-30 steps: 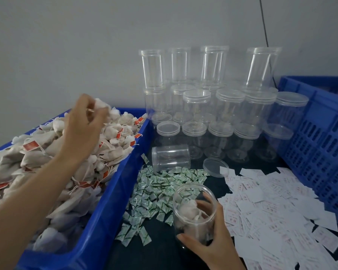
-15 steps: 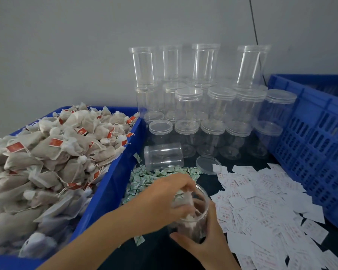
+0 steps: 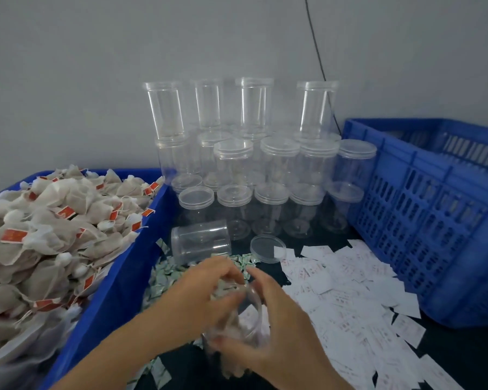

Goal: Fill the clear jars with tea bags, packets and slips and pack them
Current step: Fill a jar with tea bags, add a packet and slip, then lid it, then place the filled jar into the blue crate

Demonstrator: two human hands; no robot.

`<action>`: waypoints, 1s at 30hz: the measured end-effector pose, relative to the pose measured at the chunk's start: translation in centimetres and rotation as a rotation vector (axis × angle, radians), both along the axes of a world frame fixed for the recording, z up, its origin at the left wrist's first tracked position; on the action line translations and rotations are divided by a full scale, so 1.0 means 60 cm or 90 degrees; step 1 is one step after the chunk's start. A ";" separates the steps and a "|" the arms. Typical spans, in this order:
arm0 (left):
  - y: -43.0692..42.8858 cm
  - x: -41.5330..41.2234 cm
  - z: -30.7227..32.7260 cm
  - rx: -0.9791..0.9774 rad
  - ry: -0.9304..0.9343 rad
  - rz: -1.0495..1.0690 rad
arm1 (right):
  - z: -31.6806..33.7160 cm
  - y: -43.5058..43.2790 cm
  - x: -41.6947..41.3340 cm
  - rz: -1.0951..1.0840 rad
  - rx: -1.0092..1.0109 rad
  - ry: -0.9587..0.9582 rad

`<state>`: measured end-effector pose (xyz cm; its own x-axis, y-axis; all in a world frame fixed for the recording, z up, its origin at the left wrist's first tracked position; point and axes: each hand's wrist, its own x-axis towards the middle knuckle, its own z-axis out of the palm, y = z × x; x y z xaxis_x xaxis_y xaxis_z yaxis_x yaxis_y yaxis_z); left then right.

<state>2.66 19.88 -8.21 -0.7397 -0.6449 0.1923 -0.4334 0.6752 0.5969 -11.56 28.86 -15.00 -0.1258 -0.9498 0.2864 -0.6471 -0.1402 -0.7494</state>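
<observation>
Tea bags [image 3: 48, 243], 9 o'clock: showing beige, red tags. Packets [image 3: 164, 278], 7 o'clock: showing green-white. Slips [image 3: 347, 294], 4 o'clock: showing white, red print. Bin [image 3: 116, 291], crate [image 3: 423, 220]: showing blue.

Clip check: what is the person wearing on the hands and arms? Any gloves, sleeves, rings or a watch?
Nothing worn shows. The left hand and right hand are bare, without gloves. Both forearms are bare to the frame edge, so no sleeve is seen. No ring, watch or band is visible, though the fingers are motion-blurred.

Blurred clear jar [image 3: 250, 319], tea bags [image 3: 231, 361] inside
</observation>
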 end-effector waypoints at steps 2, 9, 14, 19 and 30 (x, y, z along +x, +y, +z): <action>0.010 -0.021 -0.010 -0.045 -0.038 -0.025 | 0.022 -0.008 -0.008 0.031 0.093 0.052; 0.028 -0.060 0.034 0.153 0.154 -0.049 | 0.106 0.029 -0.076 0.064 0.142 0.127; 0.028 -0.130 0.113 0.203 0.343 -0.070 | 0.245 0.081 -0.185 -0.042 0.026 0.180; 0.035 -0.252 0.140 0.182 0.301 -0.098 | 0.383 0.109 -0.310 -0.227 -0.145 0.133; 0.096 -0.512 0.153 -0.213 0.112 -0.276 | 0.408 0.049 -0.540 -0.457 0.189 0.284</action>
